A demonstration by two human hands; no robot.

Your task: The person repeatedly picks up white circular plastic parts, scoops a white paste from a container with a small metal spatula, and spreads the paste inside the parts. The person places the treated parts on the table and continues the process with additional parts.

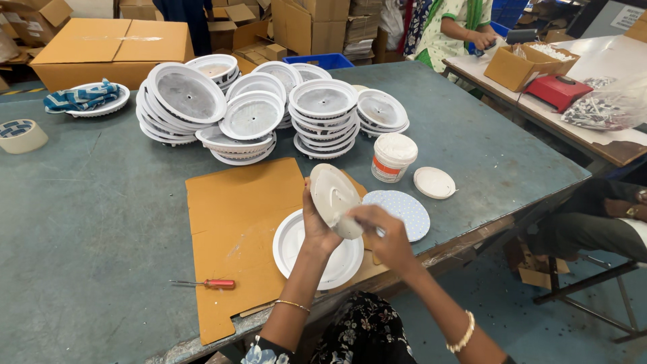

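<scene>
My left hand held the round white disc tilted above the white ring housing at the worktop's near edge, grip clamped on its lower rim. My right hand pinched closed against the disc's bottom edge. Judgement: best to keep the disc steady and work evenly around the rim. White tub stood open beyond.

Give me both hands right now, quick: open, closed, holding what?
Left hand: closed on the round white disc, held tilted above the white ring housing.
Right hand: fingers bunched, pressing at the disc's lower edge; anything held cannot be told.
</scene>
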